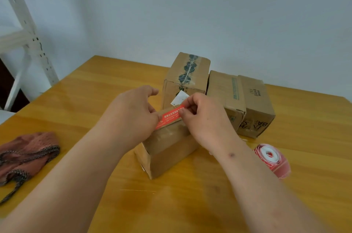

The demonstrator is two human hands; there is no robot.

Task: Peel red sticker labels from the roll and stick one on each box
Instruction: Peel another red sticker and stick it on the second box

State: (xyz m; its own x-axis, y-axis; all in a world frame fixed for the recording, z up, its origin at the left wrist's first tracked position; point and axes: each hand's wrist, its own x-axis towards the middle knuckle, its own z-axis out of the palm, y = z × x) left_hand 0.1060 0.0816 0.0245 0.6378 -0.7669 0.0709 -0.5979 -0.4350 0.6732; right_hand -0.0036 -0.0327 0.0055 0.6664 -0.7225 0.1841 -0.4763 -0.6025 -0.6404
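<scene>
1. Both hands are up over the near cardboard box, which sits in the middle of the wooden table.
2. The left hand has its fingers curled, thumb and fingertips pinching the left end of the red sticker label.
3. The right hand pinches the label's right end, fingers bent tight around it.
4. The label is stretched between the two hands, tilted up to the right, lying right along the far top edge of the near box; white print shows on its red face. Whether it is fully stuck down, I cannot tell.
5. Behind the hands stands a taller taped box with dark printed tape along its top and a white tag on its front.
6. Just beside it on the right, two more boxes touch each other: a middle box and a box printed "BAHA".
7. The sticker roll, red with a white core, lies on the table to the right, near the right forearm, well apart from the near box.
8. Far left on the table, a reddish-brown bag with a chain strap.
9. A white metal shelf frame stands at the left wall.
</scene>
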